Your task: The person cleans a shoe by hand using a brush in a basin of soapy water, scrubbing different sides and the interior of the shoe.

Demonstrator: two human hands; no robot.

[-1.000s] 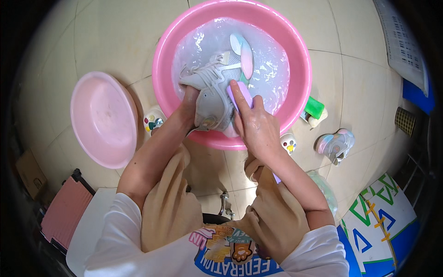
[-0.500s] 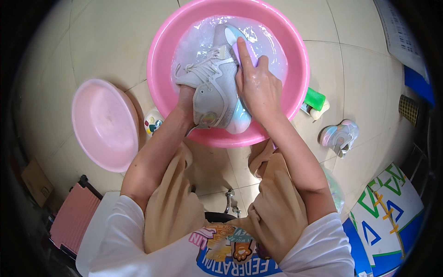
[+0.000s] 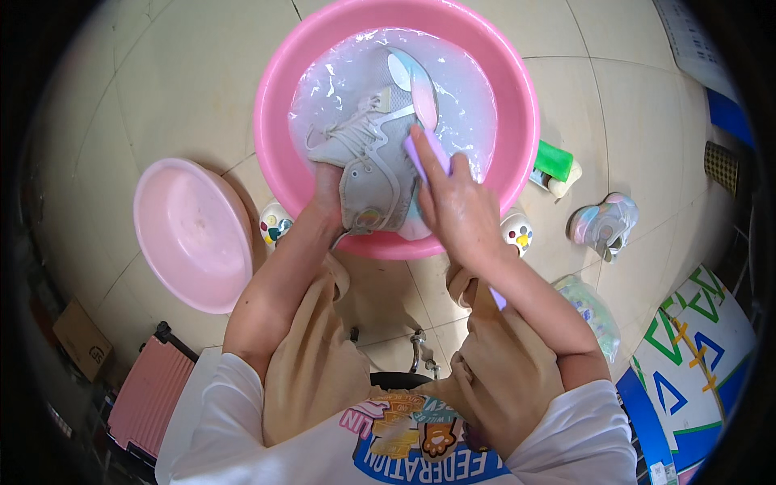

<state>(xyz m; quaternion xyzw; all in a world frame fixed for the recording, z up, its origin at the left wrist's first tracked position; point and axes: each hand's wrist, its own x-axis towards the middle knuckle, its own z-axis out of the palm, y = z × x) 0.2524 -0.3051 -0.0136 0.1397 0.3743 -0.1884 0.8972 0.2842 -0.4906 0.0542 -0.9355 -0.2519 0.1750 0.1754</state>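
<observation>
A light grey sneaker (image 3: 373,166) with white laces and a pastel sole is tilted over soapy water in the large pink basin (image 3: 275,105). My left hand (image 3: 326,187) reaches into its opening and holds it up; the fingers are hidden inside the shoe. My right hand (image 3: 461,206) is closed round a lilac brush (image 3: 428,153), index finger stretched along its top. The brush lies against the side of the sneaker by the sole; its bristles are out of sight.
On the tiled floor stand a smaller pink basin (image 3: 194,234) at left and, at right, a green-capped bottle (image 3: 554,162) and a second sneaker (image 3: 604,226). A clear plastic bag (image 3: 590,315) lies near my right arm. A pink suitcase (image 3: 149,392) is at lower left.
My right hand has drawn the brush back toward me along the side of the sneaker. More of the pastel toe end of the sole shows. The view has shifted slightly.
</observation>
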